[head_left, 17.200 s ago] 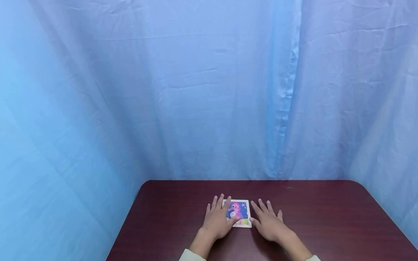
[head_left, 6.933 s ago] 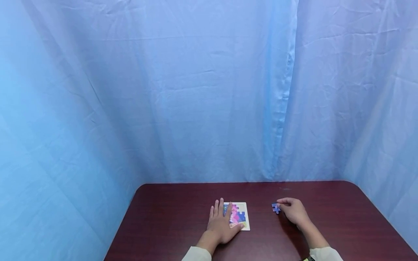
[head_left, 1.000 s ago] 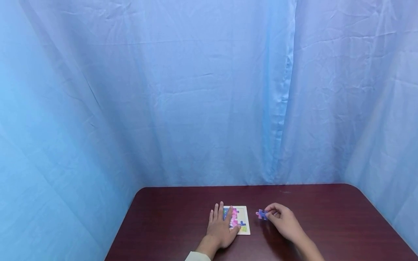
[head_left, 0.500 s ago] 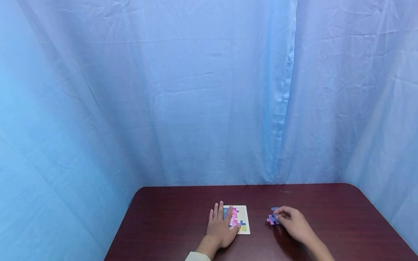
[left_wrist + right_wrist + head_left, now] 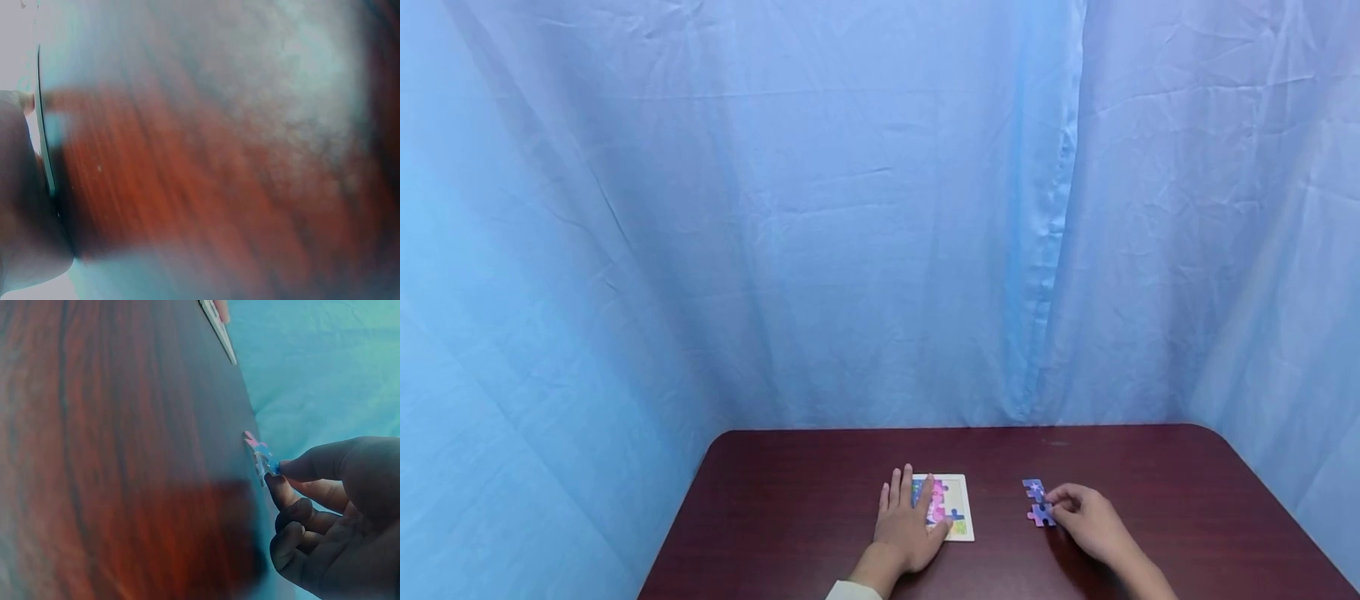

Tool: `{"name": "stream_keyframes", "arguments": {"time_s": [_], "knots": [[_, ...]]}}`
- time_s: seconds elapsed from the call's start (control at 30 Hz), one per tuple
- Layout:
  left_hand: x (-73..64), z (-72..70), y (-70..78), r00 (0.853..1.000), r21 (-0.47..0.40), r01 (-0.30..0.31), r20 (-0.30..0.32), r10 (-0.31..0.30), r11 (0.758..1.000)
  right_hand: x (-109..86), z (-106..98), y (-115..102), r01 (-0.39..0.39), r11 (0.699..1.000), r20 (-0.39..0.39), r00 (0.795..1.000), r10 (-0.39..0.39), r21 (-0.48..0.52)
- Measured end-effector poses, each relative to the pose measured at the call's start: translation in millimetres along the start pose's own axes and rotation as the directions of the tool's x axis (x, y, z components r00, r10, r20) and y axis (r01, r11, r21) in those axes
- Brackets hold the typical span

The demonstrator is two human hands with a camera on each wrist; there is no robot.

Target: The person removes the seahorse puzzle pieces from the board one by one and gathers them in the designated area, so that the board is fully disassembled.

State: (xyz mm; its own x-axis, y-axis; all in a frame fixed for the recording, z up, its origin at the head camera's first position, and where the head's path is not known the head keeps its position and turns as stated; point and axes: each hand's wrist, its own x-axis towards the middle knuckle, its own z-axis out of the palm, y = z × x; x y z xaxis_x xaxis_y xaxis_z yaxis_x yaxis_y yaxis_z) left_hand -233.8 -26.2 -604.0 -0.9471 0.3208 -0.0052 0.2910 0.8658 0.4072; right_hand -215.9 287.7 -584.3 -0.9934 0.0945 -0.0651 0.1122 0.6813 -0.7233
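My left hand (image 5: 904, 525) lies with spread fingers on a square, white-framed jigsaw puzzle (image 5: 961, 536). Pink, blue and yellow-green pieces show in it beside the fingers, with a pale bare area at its upper right; the hand covers its left part. Right of it, my right hand (image 5: 1093, 521) pinches a blue-and-pink puzzle piece (image 5: 1041, 515) between thumb and forefinger. In the right wrist view this puzzle piece (image 5: 259, 452) appears edge-on at the fingertips, low over the table. Just beyond it lies a blue puzzle piece with a white star (image 5: 1033, 489).
The dark red wooden table (image 5: 805, 492) has rounded far corners. Light blue curtains (image 5: 880, 250) hang behind it and at both sides. In the right wrist view a corner of the puzzle frame (image 5: 220, 334) shows at the top.
My right hand has moved right, away from the puzzle, carrying the blue-and-pink piece beside the star piece. The left hand stays put. Long before, the puzzle was full; pieces have since come out.
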Motion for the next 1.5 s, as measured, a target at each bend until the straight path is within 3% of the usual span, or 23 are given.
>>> {"name": "stream_keyframes", "arguments": {"time_s": [0.17,0.4,1.0,1.27,1.5], "knots": [[-0.2,-2.0,0.5,1.0,0.015,0.001,0.007,-0.001,1.0,1.9,2,6,0.0,1.0,-0.02,1.0,0.001,0.016],[1.0,1.5,-1.1,1.0,-0.001,0.001,0.012,-0.001,1.0,8.5,2,9,-0.039,0.998,0.024,0.999,0.038,0.058],[-1.1,-3.6,1.8,1.0,0.016,0.005,0.018,-0.005,1.0,8.8,0,15,-0.018,1.0,0.045,0.999,0.017,0.014],[-0.4,-1.0,1.7,0.999,0.016,0.012,0.036,-0.012,1.0,8.6,-1,16,-0.082,0.993,0.064,0.995,0.077,0.089],[-0.1,0.5,1.1,1.0,0.017,0.001,0.006,-0.002,1.0,6.2,-1,16,-0.082,0.992,0.048,0.996,0.078,0.093]]}}
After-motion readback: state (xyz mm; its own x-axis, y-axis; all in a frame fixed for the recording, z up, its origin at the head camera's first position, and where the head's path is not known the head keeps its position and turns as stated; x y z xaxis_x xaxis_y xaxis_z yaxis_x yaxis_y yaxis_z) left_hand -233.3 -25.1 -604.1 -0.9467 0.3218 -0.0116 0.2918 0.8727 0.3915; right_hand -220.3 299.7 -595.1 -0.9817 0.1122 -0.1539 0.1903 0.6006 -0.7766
